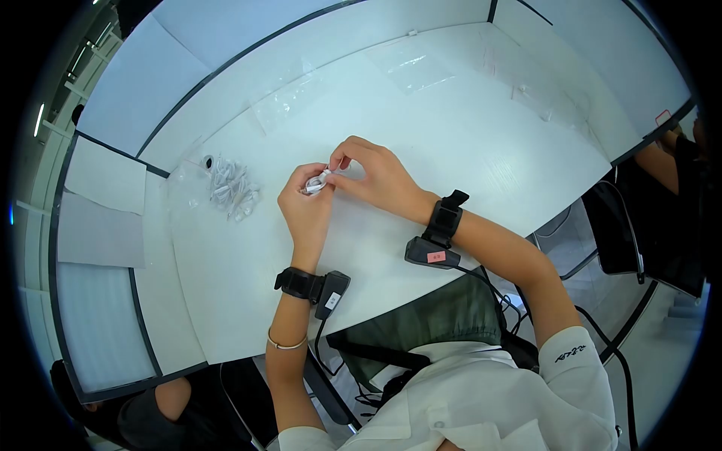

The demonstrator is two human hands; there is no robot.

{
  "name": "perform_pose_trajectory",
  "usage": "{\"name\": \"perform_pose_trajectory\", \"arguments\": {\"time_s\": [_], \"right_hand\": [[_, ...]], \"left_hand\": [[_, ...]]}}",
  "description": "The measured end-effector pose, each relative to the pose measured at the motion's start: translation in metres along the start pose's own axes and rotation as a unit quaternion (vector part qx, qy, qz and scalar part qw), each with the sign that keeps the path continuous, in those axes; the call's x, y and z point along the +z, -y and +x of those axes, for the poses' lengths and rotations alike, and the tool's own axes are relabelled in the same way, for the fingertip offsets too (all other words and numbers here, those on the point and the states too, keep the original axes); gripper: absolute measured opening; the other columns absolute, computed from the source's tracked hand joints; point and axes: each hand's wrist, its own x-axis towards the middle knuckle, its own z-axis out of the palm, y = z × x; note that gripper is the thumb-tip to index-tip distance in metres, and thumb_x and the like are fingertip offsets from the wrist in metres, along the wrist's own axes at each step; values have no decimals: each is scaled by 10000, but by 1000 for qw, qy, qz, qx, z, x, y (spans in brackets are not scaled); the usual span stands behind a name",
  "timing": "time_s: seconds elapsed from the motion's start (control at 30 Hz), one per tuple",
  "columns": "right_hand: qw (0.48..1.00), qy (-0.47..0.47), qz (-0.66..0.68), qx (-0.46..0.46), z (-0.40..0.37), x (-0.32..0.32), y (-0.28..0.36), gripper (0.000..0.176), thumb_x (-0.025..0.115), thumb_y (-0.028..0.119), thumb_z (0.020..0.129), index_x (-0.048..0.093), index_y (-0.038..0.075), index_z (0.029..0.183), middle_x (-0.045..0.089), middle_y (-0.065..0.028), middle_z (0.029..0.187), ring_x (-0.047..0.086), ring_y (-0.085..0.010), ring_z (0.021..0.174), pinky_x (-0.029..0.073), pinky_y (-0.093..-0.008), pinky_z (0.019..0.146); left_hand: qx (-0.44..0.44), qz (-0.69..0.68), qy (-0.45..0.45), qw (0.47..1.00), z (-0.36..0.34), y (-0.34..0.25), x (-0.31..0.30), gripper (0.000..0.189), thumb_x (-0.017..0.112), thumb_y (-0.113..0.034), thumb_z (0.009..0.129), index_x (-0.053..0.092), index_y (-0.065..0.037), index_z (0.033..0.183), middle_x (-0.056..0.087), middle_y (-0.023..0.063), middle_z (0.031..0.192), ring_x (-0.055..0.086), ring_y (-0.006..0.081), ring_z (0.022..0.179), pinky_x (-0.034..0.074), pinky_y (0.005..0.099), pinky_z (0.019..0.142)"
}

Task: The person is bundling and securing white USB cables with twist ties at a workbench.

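A small coiled white cable (314, 183) is gripped between the thumb and fingers of my left hand (303, 204), just above the white table. My right hand (377, 179) meets it from the right, thumb and forefinger pinched at the upper end of the coil. What exactly the right fingertips hold there is too small to make out, but they touch the cable. To the left of my hands lies a pile of coiled white cables (232, 189), with a dark round end showing at its top.
Clear plastic bags (289, 103) lie along the back of the table (421, 143), with another bag (417, 71) and more film (543, 105) toward the right. Low partitions (248, 75) enclose the table. Wrist-worn boxes (331, 295) trail black cables. Other people sit on both sides.
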Motion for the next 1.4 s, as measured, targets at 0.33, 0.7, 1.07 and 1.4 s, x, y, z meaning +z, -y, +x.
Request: {"name": "perform_pose_trajectory", "arguments": {"time_s": [0.33,0.7,1.07,1.4], "right_hand": [[999,-1,30,13,0,2,0,123,636,54,743,575,-3,834,600,-100,838,596,-219,792,475,-308,733],[1000,-9,24,17,1,0,-1,116,617,27,718,560,-8,814,599,-97,833,595,-221,776,469,-305,729],[999,2,52,9,2,-7,-6,113,603,22,741,547,-3,836,587,-85,852,598,-215,817,470,-307,804],[1000,-1,17,-10,4,-13,-5,141,599,11,739,516,14,852,572,-82,885,583,-235,818,466,-323,744]], "left_hand": [[9,-2,-8,1000,-1,-5,0,121,624,31,744,589,20,859,631,76,780,593,115,726,470,238,673],[-7,-58,-2,998,-1,-3,3,109,626,8,774,580,24,871,618,62,804,585,101,730,463,217,652],[-69,-144,35,987,0,-5,-2,222,647,-4,781,613,59,991,631,98,921,599,124,824,483,229,757],[-81,-253,93,960,-1,-9,-3,288,587,-117,850,575,49,1085,605,100,1012,557,138,952,419,264,864]]}}
